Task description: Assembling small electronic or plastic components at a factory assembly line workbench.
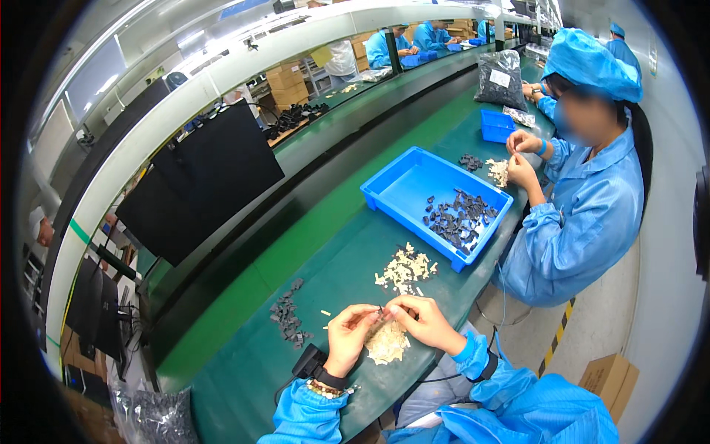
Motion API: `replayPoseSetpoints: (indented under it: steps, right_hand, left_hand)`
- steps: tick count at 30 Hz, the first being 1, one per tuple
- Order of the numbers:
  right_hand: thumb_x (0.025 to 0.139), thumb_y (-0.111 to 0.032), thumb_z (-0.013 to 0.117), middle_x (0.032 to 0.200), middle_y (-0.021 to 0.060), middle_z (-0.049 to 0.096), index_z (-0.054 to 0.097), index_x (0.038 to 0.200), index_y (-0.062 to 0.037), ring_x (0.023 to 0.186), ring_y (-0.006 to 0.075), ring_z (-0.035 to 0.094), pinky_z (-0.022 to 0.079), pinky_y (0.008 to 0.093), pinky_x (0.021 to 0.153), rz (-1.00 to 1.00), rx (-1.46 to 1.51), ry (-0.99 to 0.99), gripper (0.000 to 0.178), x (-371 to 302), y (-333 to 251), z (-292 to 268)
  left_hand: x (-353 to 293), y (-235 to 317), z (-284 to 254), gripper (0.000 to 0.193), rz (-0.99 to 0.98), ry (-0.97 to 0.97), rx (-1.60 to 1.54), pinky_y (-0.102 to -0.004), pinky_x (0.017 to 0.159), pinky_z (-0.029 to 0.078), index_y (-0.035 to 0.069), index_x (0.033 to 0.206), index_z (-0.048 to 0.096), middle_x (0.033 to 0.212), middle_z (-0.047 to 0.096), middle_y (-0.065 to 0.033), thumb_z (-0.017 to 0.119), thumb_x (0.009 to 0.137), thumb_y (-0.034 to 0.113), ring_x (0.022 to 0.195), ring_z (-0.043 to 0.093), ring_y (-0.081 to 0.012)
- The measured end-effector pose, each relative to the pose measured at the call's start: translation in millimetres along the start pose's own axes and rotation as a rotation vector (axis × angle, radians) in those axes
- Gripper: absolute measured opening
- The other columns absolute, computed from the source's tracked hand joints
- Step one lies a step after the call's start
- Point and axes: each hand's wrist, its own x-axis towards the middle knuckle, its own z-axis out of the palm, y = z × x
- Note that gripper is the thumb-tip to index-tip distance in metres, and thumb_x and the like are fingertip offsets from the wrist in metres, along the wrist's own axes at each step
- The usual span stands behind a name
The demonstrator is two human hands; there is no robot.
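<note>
Bent over a green worktop (237,385), a person in blue sleeves brings both bare hands together near its near edge. The left hand (352,337) has thumb and fingers clamped on a small black piece (381,311); the right hand (425,324) meets it there, thumb and fingers drawn close, though whether they also grip the piece cannot be told. Just below the hands lies a heap of pale bits (387,346), by the worktop's near edge. A scatter of black pieces (289,317) sits toward the far edge, left of the hands, and a second pale pile (404,271) is spread between the hands and a blue tray (413,237). The tray holds loose black parts (460,220), gathered toward its near-edge end. Past it, at the same near edge, a co-worker (584,214) in a blue cap and coat holds both hands close together above more pale bits, near a small blue box (497,136) and a filled plastic bag (501,87).
</note>
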Motion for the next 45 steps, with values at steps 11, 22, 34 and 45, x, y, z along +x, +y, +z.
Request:
replayPoseSetpoints:
  steps: [11, 22, 34, 45]
  right_hand:
    - [0.094, -0.017, 0.069, 0.077, 0.0002, 0.064, 0.069, 0.098, -0.0022, 0.059, 0.0036, 0.054, 0.042, 0.0214, 0.053, 0.116, 0.058, 0.048, 0.015, -2.7, 5.8, -0.2]
    - [0.088, -0.008, 0.074, 0.081, 0.0025, 0.062, 0.067, 0.1, -0.0009, 0.056, 0.0034, 0.05, 0.04, 0.0209, 0.051, 0.155, 0.017, 0.076, 0.015, 2.5, -5.3, -0.9]
    - [0.091, -0.004, 0.071, 0.083, 0.0039, 0.061, 0.065, 0.097, -0.0005, 0.056, 0.0043, 0.053, 0.04, 0.0215, 0.05, 0.122, 0.022, 0.069, 0.009, -0.8, -2.4, -1.0]
    - [0.088, -0.001, 0.071, 0.098, 0.0079, 0.066, 0.066, 0.098, -0.001, 0.062, 0.0081, 0.056, 0.043, 0.0232, 0.052, -0.064, 0.041, 0.02, 0.011, 6.0, -0.6, -5.8]
  left_hand:
    - [-7.0, -1.5, 7.3, 0.012, 0.067, 0.051, 0.318, -0.0257, 0.077, 0.056, 0.002, 0.101, 0.075, 0.095, 0.075, -0.0082, 0.071, 0.09, 0.003, 0.086, 0.07, -0.0121]
    - [4.9, 13.8, 21.6, 0.016, -0.012, 0.158, 0.36, -0.0243, 0.081, 0.056, -0.002, 0.102, 0.07, 0.099, 0.076, -0.0097, 0.075, 0.087, 0.002, 0.093, 0.072, -0.0127]
    - [-0.6, 10.0, 25.3, 0.014, -0.06, 0.18, 0.322, -0.0246, 0.08, 0.057, -0.002, 0.099, 0.075, 0.095, 0.077, -0.0086, 0.076, 0.086, 0.002, 0.091, 0.074, -0.0127]
    - [0.5, 7.0, 8.9, 0.015, -0.114, 0.002, -0.11, -0.0302, 0.087, 0.054, -0.004, 0.1, 0.069, 0.1, 0.068, -0.0126, 0.071, 0.086, -0.01, 0.097, 0.065, -0.0194]
